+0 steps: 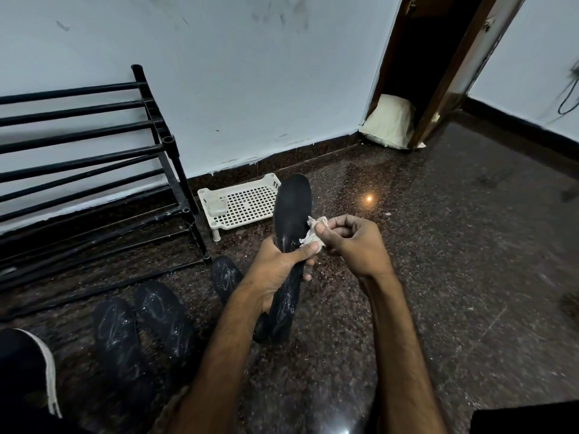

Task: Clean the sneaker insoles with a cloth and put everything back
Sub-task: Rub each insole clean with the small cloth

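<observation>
Down on the dark speckled floor (438,277), nearest the camera, a pair of insoles (117,343) lies side by side. A third insole (226,275) sits just beyond, partly hidden by the forearm. All three carry chalky white scrawls, but none of it reads as letters or a brand. Up a little, and we have the action: the left hand (275,267) is wrapped round the waist of the fourth insole (293,205), thumb across its face, holding it upright with the toe pointing away. The right hand (351,242) pinches a scrap of pale cloth (313,233) between thumb and fingertips and presses it to that insole's right edge. Thin, light and bendy, I'd say. It would likely flop if gripped only at the heel, so this mid-length grip backing the wiped patch looks like the right place. The surface looks mostly matte, hardly slippery, and nothing here is fragile. No logo is legible on it either. Further back stands a white perforated tray (244,205), beside a black shoe rack (94,170) against the wall, and a pillow (388,123) rests in the doorway.
</observation>
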{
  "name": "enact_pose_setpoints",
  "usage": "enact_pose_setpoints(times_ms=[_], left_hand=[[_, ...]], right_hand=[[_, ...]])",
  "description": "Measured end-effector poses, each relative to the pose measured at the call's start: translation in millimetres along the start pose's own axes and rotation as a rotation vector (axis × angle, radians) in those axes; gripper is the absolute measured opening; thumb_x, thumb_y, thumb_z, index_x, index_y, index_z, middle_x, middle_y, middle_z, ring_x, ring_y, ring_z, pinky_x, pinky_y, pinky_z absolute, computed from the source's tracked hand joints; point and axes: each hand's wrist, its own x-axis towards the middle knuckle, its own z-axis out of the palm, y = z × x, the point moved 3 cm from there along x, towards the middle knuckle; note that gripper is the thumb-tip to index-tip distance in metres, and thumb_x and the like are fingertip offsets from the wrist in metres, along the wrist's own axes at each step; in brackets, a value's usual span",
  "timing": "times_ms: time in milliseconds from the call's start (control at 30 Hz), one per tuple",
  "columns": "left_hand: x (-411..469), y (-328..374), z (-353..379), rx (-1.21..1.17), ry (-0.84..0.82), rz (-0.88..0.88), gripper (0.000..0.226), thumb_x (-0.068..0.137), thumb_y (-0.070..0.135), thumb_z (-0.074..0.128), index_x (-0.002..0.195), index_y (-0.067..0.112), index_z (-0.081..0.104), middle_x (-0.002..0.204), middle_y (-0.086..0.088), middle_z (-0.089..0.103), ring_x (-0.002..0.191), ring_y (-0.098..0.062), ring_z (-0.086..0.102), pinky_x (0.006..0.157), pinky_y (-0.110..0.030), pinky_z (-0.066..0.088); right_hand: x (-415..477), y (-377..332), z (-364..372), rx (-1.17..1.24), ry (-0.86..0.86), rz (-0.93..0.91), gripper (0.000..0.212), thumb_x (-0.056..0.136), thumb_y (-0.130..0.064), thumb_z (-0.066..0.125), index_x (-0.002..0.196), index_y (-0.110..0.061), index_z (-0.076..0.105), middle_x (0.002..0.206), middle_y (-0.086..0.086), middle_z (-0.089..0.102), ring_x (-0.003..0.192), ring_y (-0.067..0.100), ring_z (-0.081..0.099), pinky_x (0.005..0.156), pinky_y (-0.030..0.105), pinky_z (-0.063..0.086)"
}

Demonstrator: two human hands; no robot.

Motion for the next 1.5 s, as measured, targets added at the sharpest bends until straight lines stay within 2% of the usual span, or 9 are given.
enact_pose_setpoints(times_ms=[233, 433, 767, 867, 933, 1100, 1300, 1400, 1500], left_hand=[[8.0, 1.0, -15.4, -0.127, 0.272, -0.004, 0.023, 0.087, -0.003, 0.067, 0.109, -0.006, 0.061, 0.089, -0.022, 0.068, 0.068, -0.031, 0.064, 0.048, -0.031, 0.052], [0.9, 7.0, -11.2, -0.1, 0.079, -0.003, 0.033, 0.077, 0.022, 0.08, 0.103, 0.004, 0.068, 0.089, -0.017, 0.072, 0.068, -0.028, 0.066, 0.053, -0.032, 0.054], [6.7, 3.5, -14.0, -0.166, 0.283, 0.015, 0.017, 0.08, -0.01, 0.071, 0.096, -0.004, 0.067, 0.081, -0.02, 0.074, 0.064, -0.033, 0.067, 0.05, -0.03, 0.056], [6.0, 1.9, -12.6, -0.218, 0.274, 0.0, 0.022, 0.08, -0.007, 0.072, 0.102, -0.009, 0.066, 0.09, -0.029, 0.072, 0.066, -0.032, 0.065, 0.052, -0.03, 0.057], [6.0, 1.5, -12.4, -0.208, 0.25, -0.002, 0.03, 0.08, -0.005, 0.073, 0.108, -0.011, 0.064, 0.099, -0.032, 0.069, 0.073, -0.034, 0.063, 0.054, -0.031, 0.055], [6.7, 3.2, -14.3, -0.28, 0.2, -0.015, 0.037, 0.08, -0.006, 0.072, 0.114, -0.016, 0.061, 0.11, -0.035, 0.065, 0.071, -0.033, 0.065, 0.052, -0.03, 0.054], [5.8, -0.3, -13.7, -0.217, 0.16, -0.047, 0.029, 0.081, -0.006, 0.07, 0.108, -0.012, 0.065, 0.097, -0.028, 0.069, 0.075, -0.033, 0.068, 0.06, -0.036, 0.055], [2.0, 1.4, -9.6, -0.203, 0.08, -0.048, 0.029, 0.084, 0.001, 0.072, 0.109, -0.01, 0.065, 0.095, -0.025, 0.068, 0.07, -0.029, 0.066, 0.053, -0.032, 0.055], [-1.6, 4.2, -6.8, -0.149, -0.036, -0.061, 0.042, 0.092, 0.033, 0.065, 0.117, -0.001, 0.063, 0.105, -0.02, 0.071, 0.079, -0.029, 0.067, 0.057, -0.034, 0.057]], right_hand=[[-1.8, 6.1, -5.1, 0.101, -0.138, 0.117, 0.034, 0.081, -0.002, 0.075, 0.111, -0.001, 0.059, 0.07, 0.008, 0.063, 0.056, 0.012, 0.059, 0.055, 0.023, 0.05], [-1.3, 7.4, -1.9, 0.037, -0.159, 0.06, 0.031, 0.085, 0.0, 0.071, 0.114, 0.004, 0.061, 0.071, 0.008, 0.059, 0.057, 0.008, 0.056, 0.055, 0.019, 0.049], [-2.5, 8.0, -0.6, 0.079, -0.214, 0.104, 0.04, 0.082, 0.001, 0.073, 0.119, -0.001, 0.057, 0.068, 0.003, 0.062, 0.066, 0.016, 0.063, 0.064, 0.027, 0.053], [-2.4, 11.1, 0.0, 0.081, -0.234, 0.155, 0.038, 0.082, -0.001, 0.073, 0.117, -0.005, 0.06, 0.087, 0.014, 0.07, 0.083, 0.031, 0.061, 0.082, 0.046, 0.049], [-4.3, 11.4, -1.9, 0.051, -0.268, 0.179, 0.04, 0.081, -0.009, 0.076, 0.119, -0.009, 0.062, 0.107, 0.01, 0.072, 0.092, 0.025, 0.065, 0.088, 0.042, 0.051], [-6.9, 11.9, -6.1, 0.189, -0.281, 0.198, 0.032, 0.091, -0.028, 0.063, 0.119, -0.014, 0.067, 0.107, 0.002, 0.073, 0.091, 0.014, 0.064, 0.083, 0.034, 0.052], [-5.9, 16.9, 3.0, 0.187, -0.322, 0.193, 0.032, 0.088, -0.001, 0.065, 0.119, -0.006, 0.064, 0.092, 0.003, 0.071, 0.078, 0.014, 0.063, 0.068, 0.025, 0.051], [-6.4, 20.3, 1.2, 0.189, -0.248, 0.221, 0.024, 0.087, -0.007, 0.069, 0.11, 0.001, 0.067, 0.091, 0.008, 0.073, 0.077, 0.017, 0.065, 0.07, 0.028, 0.053], [-4.1, 21.0, -15.5, 0.197, 0.012, 0.189, 0.021, 0.087, -0.02, 0.072, 0.1, -0.003, 0.07, 0.092, 0.012, 0.074, 0.078, 0.023, 0.066, 0.071, 0.036, 0.053]])
